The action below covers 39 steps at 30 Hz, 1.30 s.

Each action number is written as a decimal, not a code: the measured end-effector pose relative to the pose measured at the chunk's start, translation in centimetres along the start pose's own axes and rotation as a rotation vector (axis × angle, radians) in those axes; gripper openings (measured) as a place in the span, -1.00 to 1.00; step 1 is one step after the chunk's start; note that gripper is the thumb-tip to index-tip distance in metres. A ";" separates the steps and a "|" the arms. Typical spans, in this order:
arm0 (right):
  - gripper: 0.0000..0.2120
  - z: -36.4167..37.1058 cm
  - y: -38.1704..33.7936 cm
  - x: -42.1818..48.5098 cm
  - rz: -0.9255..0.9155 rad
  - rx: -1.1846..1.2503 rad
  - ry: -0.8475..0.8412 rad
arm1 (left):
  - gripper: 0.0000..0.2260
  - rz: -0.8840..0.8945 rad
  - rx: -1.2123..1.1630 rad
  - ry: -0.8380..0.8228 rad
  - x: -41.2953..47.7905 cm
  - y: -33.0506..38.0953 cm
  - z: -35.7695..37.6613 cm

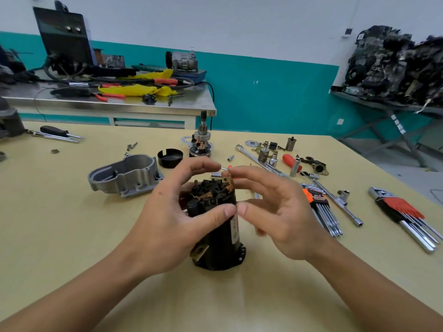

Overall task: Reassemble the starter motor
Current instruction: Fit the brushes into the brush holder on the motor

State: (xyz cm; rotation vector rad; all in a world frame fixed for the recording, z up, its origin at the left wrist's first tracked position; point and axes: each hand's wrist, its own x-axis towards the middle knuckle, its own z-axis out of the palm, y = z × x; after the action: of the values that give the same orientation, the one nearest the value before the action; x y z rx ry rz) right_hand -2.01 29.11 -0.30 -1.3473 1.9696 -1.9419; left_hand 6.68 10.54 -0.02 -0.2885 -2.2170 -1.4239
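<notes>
Black motor housing (pixel 215 238) upright at the middle of the table (pixel 72 236), brush end up.
Left hand (pixel 167 212) wraps it, thumb on the front; right hand (pixel 271 212) curls at the brush holder (pixel 211 189), whether pinching I can't tell. Hold the can steady, seat brushes squarely. Aluminium end cover (pixel 124 176) sits left, hex keys (pixel 322 208) crowd the right; the freest room is nearside.

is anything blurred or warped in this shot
Head view: the right hand is motion-blurred at its fingers, the engine parts at the far right edge are smeared, and the wide lens bows the table edges; the black motor housing is sharp.
</notes>
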 end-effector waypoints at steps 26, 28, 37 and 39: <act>-0.88 0.7 -0.4 1.0 -0.011 -0.162 0.180 | -0.63 0.110 0.155 -0.052 0.7 0.2 0.1; -0.89 0.5 -0.4 1.1 -0.017 -0.177 0.163 | -0.61 0.051 0.105 -0.079 0.6 0.1 0.2; -0.85 -0.1 -0.2 0.6 0.040 -0.094 0.170 | -0.23 -0.168 -0.132 -0.165 0.6 -0.5 -0.5; -0.79 -0.1 -0.2 0.5 0.034 -0.070 0.167 | -0.19 -0.251 -0.270 -0.221 0.6 -0.8 -1.2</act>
State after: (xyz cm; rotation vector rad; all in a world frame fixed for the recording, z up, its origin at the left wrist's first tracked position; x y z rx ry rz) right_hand -2.32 28.94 0.15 -1.1925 2.1371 -2.0495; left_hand 6.18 9.07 0.04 -0.2767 -2.2956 -1.9157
